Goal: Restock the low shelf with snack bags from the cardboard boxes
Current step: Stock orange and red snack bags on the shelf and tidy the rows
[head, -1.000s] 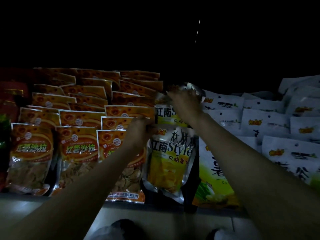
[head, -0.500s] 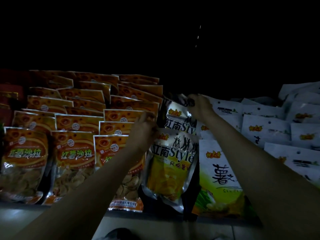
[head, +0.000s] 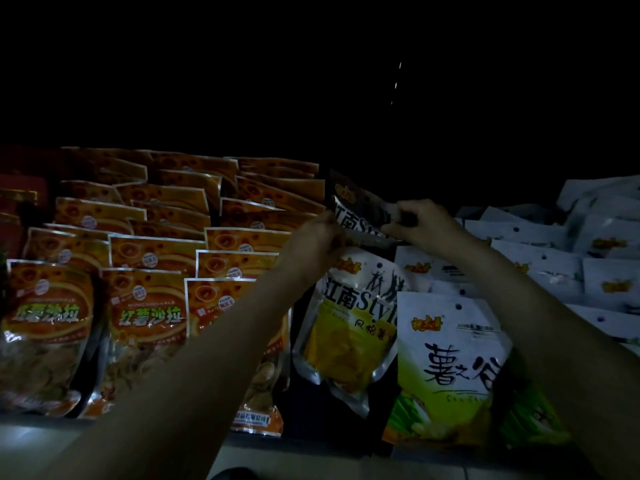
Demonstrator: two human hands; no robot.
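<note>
Between the orange snack bag rows point(head: 145, 258) and white pouches point(head: 554, 268), both hands grip a silver foil snack bag point(head: 363, 216): left hand point(head: 315, 244), right hand point(head: 426, 223), fingers apparently pinching its upper corners. Low shelf point(head: 311, 441) looks largely stocked; this silver row remains thin.

Very dim throughout; upper half pure black. Faint glare on foil bags point(head: 149, 317) at nine o'clock, pale glow at seven o'clock. Soft, grainy, bowed toward edges.
</note>
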